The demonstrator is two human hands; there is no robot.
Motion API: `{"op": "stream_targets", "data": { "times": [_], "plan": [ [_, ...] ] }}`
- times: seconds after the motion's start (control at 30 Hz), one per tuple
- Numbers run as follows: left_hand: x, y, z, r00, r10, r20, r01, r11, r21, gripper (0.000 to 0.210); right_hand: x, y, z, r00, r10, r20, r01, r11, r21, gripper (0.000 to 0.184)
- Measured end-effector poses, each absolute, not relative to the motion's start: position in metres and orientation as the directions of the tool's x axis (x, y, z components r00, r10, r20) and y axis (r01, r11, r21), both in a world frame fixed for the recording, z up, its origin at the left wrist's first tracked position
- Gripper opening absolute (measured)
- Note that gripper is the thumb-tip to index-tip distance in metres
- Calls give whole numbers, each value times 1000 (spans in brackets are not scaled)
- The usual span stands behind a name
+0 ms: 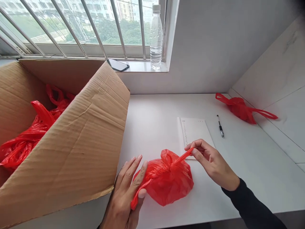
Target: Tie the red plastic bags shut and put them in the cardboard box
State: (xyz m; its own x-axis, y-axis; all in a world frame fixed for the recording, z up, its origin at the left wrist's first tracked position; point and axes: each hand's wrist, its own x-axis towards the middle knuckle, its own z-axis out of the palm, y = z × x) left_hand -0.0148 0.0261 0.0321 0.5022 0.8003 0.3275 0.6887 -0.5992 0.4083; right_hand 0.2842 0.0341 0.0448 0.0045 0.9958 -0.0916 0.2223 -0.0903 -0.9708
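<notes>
A knotted red plastic bag [170, 183] sits on the white table in front of me, rounded by contents I cannot make out. My right hand [211, 160] pinches one of its handles, pulled up to the right, between thumb and fingertips. On the bag's left side rests my left hand [128, 187], with its fingers stretched out and apart. The other handle lies between that hand's thumb and fingers, without a visible grip around it. Just beyond my right hand is a white notebook [196, 130], partly covered by the hand.
At left stands a large open cardboard box [78, 136] with several red plastic bags [45, 122] inside. A black pen [220, 127] and another red bag [240, 108] lie at right. On the windowsill are a phone [118, 65] and a water bottle [156, 38].
</notes>
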Motion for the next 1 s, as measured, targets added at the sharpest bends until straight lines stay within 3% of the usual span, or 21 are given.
{"op": "stream_targets", "data": {
  "times": [0.1, 0.2, 0.3, 0.53, 0.73, 0.87, 0.93, 1.0],
  "plan": [
    [-4, 26, 34, 548, 762, 346, 628, -648, 431, 55, 272, 31, 51, 42, 998, -41, 55, -44, -998, 19],
    [14, 30, 35, 615, 685, 390, 569, -728, 382, 60, 254, 29, 56, 31, 999, 21, -21, 22, -1000, 19],
    [23, 33, 31, 610, 715, 343, 602, -699, 387, 57, 242, 31, 55, -9, 1000, 22, -83, 21, -996, 11],
    [13, 27, 23, 537, 772, 340, 527, -622, 580, 53, 254, 39, 46, 161, 985, -59, -221, -22, -975, 14],
    [-8, 23, 11, 526, 798, 294, 653, -601, 461, 51, 276, 34, 32, 289, 931, -225, -308, -132, -942, 20],
    [-1, 21, 9, 565, 756, 330, 600, -651, 464, 53, 269, 26, 30, 138, 938, -319, -463, -224, -858, 40],
    [8, 21, 5, 614, 690, 382, 546, -721, 426, 56, 258, 20, 32, 3, 945, -328, -388, -301, -871, 45],
    [19, 20, -2, 644, 646, 410, 527, -763, 374, 58, 246, 13, 32, -69, 965, -254, -111, -260, -959, 37]
  ]
}}
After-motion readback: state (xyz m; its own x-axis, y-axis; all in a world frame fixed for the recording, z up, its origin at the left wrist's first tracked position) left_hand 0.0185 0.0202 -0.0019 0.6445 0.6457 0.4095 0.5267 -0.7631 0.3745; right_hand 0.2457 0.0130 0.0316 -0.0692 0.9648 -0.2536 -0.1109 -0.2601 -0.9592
